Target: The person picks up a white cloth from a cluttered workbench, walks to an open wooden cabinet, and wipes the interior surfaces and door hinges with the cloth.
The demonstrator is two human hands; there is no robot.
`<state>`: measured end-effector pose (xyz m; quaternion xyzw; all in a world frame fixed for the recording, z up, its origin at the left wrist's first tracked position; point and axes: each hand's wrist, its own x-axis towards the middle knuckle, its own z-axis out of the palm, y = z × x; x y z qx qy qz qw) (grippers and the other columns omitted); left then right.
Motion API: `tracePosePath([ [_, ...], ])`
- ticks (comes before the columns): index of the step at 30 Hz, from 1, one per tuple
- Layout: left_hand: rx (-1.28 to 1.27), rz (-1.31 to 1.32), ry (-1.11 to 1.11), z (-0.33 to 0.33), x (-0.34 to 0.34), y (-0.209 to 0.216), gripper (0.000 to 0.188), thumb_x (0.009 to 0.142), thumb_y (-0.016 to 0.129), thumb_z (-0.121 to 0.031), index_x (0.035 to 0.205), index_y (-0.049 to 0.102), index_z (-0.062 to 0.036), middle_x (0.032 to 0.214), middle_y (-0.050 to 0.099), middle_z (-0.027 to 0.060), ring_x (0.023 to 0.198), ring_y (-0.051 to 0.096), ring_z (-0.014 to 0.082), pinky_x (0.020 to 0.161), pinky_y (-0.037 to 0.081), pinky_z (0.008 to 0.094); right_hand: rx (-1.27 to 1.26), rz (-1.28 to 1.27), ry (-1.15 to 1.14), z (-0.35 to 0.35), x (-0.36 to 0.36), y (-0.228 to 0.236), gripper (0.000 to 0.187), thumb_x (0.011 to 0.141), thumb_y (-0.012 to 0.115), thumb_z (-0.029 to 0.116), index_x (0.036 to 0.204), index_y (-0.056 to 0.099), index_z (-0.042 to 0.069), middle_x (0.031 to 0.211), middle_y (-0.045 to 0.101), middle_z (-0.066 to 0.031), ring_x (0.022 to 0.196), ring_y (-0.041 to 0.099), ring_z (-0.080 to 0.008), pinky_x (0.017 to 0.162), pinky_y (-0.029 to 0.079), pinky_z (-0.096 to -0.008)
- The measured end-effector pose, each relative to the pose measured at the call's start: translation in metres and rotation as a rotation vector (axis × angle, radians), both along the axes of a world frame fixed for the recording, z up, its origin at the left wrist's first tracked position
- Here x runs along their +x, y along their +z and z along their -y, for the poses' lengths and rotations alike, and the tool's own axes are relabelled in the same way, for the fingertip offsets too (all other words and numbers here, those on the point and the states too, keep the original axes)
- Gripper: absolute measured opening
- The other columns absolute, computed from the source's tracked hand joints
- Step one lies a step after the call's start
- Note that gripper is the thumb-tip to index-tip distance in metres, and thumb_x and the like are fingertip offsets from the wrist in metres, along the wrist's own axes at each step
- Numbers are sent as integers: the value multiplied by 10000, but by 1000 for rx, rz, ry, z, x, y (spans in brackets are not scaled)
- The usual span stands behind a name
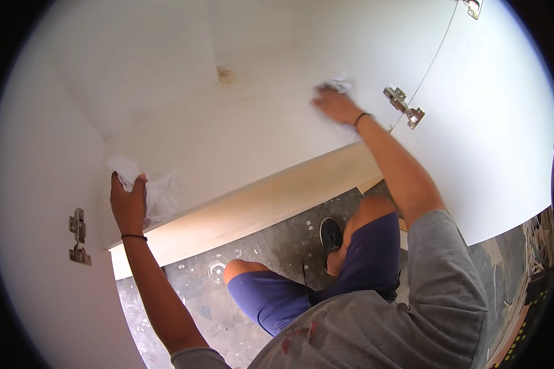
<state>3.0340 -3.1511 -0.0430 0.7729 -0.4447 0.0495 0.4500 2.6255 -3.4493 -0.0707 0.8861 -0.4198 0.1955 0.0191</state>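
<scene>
Inside a white cabinet, my left hand (128,200) is closed around a crumpled white cloth (160,194) near the front left corner of the cabinet floor (228,141). Part of that thin cloth spreads out over the white panel beside my fingers. Farther in on the right, my right hand (337,106) presses a second white cloth (340,83) against the same panel. Motion blurs this hand and the cloth's edges. A brownish stain (225,74) marks the panel toward the back.
Open cabinet doors stand at the left (37,203) and right (486,123). Metal hinges show on the left door (77,237) and at the right (405,107). A pale front edge (252,212) runs above the speckled grey floor (197,295). Thin strips (538,240) lie at far right.
</scene>
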Motion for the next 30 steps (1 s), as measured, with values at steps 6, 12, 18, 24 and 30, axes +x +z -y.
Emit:
tracePosePath([
  [6,-41,-19,-23,-6,5,-1,553,739,654,-235,1154,458,73,1037,588,213,972,565,323,856,420,354,81,121,641,-151,133,10,352,874,480,237,1145,532,19,1207,519,-161,1167,452,-268,998,303,-449],
  [12,-73,33,106,-4,2,-7,554,737,657,-233,1148,454,78,987,606,208,916,588,316,825,438,358,-361,476,299,-156,115,50,401,750,641,218,1091,545,30,1092,575,-156,1019,528,-314,872,391,-424],
  [18,-16,75,69,-9,-2,-4,489,741,649,-210,1130,478,33,976,608,216,914,581,376,787,455,384,-188,232,-125,-38,25,38,566,813,569,397,1222,470,18,1280,437,-215,1191,407,-348,974,340,-419],
  [24,-32,92,101,-8,-7,1,500,737,649,-226,1122,478,42,938,617,213,879,595,370,772,460,388,72,-127,-306,60,24,15,672,868,394,521,1293,392,1,1348,361,-217,1262,323,-346,1030,283,-424],
  [30,13,79,116,-6,-3,-1,536,730,645,-242,1137,468,58,961,607,237,903,585,384,791,456,389,-402,-362,563,11,162,-1,261,894,391,224,899,585,50,1141,535,-150,1068,471,-300,862,394,-451],
])
